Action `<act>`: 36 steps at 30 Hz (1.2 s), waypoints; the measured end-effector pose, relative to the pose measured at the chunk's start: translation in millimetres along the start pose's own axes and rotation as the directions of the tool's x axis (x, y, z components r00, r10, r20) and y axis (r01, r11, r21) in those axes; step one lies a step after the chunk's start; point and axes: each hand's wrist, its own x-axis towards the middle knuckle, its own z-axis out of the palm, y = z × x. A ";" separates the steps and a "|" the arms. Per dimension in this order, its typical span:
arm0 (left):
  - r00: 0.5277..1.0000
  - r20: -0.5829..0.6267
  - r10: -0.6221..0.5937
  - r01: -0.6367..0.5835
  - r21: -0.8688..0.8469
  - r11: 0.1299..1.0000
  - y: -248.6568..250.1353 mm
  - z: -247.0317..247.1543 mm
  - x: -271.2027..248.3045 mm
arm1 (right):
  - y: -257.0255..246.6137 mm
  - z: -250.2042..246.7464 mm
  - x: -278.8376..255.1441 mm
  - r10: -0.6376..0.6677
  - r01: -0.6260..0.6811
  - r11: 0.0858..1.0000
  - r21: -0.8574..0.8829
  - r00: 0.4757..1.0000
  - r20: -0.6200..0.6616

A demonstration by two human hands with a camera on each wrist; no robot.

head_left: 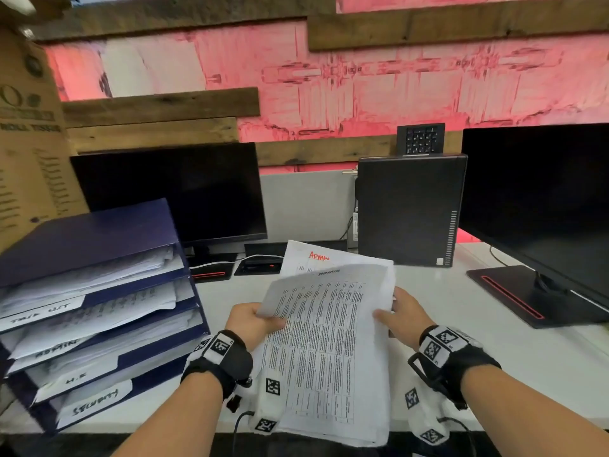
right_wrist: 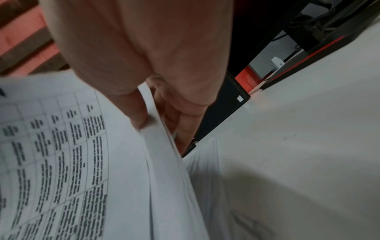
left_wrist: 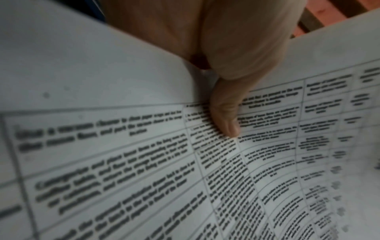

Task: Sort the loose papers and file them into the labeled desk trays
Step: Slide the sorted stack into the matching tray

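White printed sheets, a stack of papers (head_left: 329, 341) ruled with a table of small text, are held above the pale desk (head_left: 514, 354) by both hands. Left hand (head_left: 250, 323): thumb (left_wrist: 225, 116) pressed on the top sheet, fingers hidden beneath. Right hand (head_left: 400, 319): thumb (right_wrist: 135, 113) above and fingers (right_wrist: 180, 129) below, pinching the stack's right edge. One sheet (head_left: 306, 258) behind the stack bears red handwriting. Blue stacked desk trays (head_left: 99, 311), each holding papers and fronted by a handwritten label, stand at the left, near the left hand. Two dark monitors (head_left: 184, 192) and a black computer case (head_left: 408, 209) line the back.
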 end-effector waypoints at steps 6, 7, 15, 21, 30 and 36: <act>0.999 -0.035 0.018 -0.019 -0.034 0.999 3.3 -24.3 -22.0 | -30.7 15.9 -13.7 -0.081 0.079 0.995 0.054 0.996 0.045; 0.999 -0.034 0.028 -0.028 -0.021 0.999 4.3 -27.0 -25.6 | -34.7 19.1 -16.4 -0.082 0.077 0.994 0.076 0.995 0.056; 0.897 -0.364 0.252 -0.263 0.020 0.965 30.0 -39.3 -46.5 | -99.8 50.7 -44.3 -0.354 0.376 0.915 0.145 0.922 -0.157; 0.857 -0.408 0.314 -0.325 0.044 0.945 28.7 -39.6 -58.9 | -119.3 84.1 -70.2 -0.485 0.491 0.866 0.091 0.871 -0.081; 0.993 -0.118 0.029 -0.003 0.219 0.976 -19.0 -76.1 -58.1 | -67.6 111.1 -55.2 -0.175 0.195 0.949 -0.246 0.979 0.101; 0.997 -0.082 -0.015 0.031 0.201 0.979 -20.2 -108.8 -68.2 | -90.7 131.0 -56.7 -0.235 0.255 0.953 -0.161 0.963 0.132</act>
